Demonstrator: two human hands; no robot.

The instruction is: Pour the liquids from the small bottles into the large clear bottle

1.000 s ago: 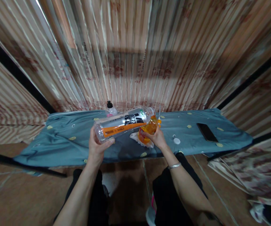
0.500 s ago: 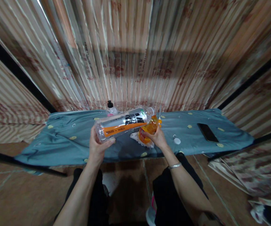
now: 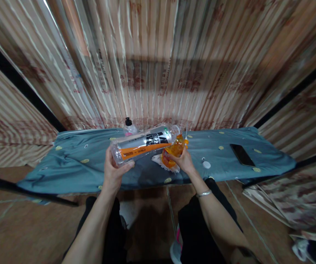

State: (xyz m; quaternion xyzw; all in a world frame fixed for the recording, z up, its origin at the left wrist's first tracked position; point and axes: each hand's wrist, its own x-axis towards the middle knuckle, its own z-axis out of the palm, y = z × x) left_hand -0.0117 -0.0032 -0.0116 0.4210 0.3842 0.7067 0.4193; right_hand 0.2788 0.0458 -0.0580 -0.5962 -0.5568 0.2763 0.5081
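Observation:
My left hand (image 3: 113,172) grips the base of a large clear plastic bottle (image 3: 144,143) with an orange and black label, held tilted on its side above the table. Its open mouth meets the top of a small orange bottle (image 3: 173,151), which my right hand (image 3: 183,162) holds closed around it. Under the small bottle lies a white cloth (image 3: 158,160) on the blue patterned tablecloth (image 3: 72,161). A white cap (image 3: 206,164) lies on the cloth just right of my right hand.
A small clear bottle with a black cap (image 3: 129,127) stands at the table's back edge. A black phone (image 3: 241,154) lies on the right of the table. Striped curtains hang behind and to both sides. My legs are under the front edge.

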